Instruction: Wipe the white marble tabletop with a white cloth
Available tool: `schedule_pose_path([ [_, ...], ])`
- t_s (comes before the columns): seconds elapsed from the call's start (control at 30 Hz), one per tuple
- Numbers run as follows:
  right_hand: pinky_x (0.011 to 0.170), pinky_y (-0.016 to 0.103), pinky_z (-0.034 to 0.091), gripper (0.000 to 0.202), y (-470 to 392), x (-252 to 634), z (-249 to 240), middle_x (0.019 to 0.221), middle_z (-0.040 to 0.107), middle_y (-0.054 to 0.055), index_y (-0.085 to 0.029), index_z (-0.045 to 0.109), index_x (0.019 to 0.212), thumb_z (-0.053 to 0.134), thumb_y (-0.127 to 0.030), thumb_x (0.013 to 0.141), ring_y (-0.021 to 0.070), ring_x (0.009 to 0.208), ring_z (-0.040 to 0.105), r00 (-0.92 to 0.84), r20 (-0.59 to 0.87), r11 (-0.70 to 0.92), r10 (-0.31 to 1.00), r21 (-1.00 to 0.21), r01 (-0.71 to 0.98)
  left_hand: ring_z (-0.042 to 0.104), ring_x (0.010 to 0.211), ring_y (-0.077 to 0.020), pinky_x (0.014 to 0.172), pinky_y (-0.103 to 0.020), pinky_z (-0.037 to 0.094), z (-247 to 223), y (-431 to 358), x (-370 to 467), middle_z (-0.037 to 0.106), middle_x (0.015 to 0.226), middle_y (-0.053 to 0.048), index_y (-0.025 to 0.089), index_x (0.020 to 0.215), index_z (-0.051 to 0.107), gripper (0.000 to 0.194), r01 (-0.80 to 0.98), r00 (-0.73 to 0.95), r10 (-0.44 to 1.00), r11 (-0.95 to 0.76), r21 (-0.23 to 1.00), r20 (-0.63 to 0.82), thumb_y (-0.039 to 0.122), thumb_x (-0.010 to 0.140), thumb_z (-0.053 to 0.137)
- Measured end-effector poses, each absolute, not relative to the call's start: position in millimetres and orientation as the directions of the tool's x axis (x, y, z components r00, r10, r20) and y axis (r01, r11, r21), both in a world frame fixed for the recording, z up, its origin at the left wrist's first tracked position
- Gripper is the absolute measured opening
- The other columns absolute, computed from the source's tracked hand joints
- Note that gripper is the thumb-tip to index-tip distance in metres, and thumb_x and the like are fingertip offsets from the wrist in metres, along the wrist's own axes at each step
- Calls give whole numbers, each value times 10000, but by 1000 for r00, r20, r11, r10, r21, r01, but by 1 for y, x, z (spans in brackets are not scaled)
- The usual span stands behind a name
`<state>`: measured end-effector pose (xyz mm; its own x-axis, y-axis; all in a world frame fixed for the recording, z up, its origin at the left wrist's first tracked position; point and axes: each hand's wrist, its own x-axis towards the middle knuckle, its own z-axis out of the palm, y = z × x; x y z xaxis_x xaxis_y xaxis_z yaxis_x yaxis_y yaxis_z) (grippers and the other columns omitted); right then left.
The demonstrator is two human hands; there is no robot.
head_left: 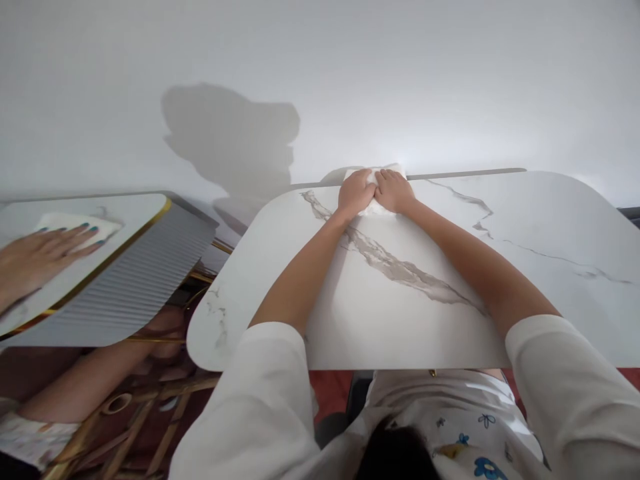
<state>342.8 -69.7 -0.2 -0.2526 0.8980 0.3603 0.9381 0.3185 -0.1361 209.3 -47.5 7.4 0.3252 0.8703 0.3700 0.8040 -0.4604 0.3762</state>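
Observation:
A white cloth [377,205] lies at the far edge of a white marble-patterned table [350,320], close to the wall. On its left part rests my left hand [357,193], fingers together and pressing the cloth. My right hand [394,191] is beside it, touching it, with bent fingers on the cloth's right part. Both arms stretch forward over the tabletop. The cloth's underside and the parts beneath my palms are hidden.
At the left, another person's hand [55,257] lies on a white cloth [107,225] on a second marble-patterned top with a gold edge [125,250]. That person's other arm [95,377] reaches below it, near a wooden frame [127,433]. A pale wall [450,80] stands behind both tops.

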Motion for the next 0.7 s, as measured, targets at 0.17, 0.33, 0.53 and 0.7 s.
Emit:
schedule_pose_path([
  [0.17,1161,467,281,553,-109,336,6,1517,449,247,42,429,1441,303,-236,980,326,1419,392,-245,316,289,917,-100,952,498,1377,-229,1203,-345,337,8,-79,205,580,1453,-88,159,1371,568,565,808,357,849,-489,328,389,221,830,419],
  [0.33,1191,436,265,549,-165,324,10,1523,446,243,42,431,1451,330,-235,989,315,1432,386,-255,299,295,920,-98,950,520,1344,-269,1166,-409,388,7,-127,190,603,1406,-132,142,1343,562,526,798,425,812,-545,257,401,201,845,401],
  [0.53,1194,476,298,572,-242,305,6,1519,451,253,51,441,1453,353,-236,966,343,1436,398,-276,332,333,902,-129,934,532,1314,-269,1151,-413,406,7,-209,167,610,1375,-153,107,1325,557,521,796,451,787,-568,210,420,203,862,339],
  [0.7,1199,485,316,584,-310,290,2,1522,449,242,37,467,1451,349,-248,955,347,1436,412,-267,382,336,885,-126,933,471,1394,-269,1203,-416,355,5,-277,151,560,1452,-166,58,1371,533,560,820,444,805,-542,184,392,211,871,335],
])
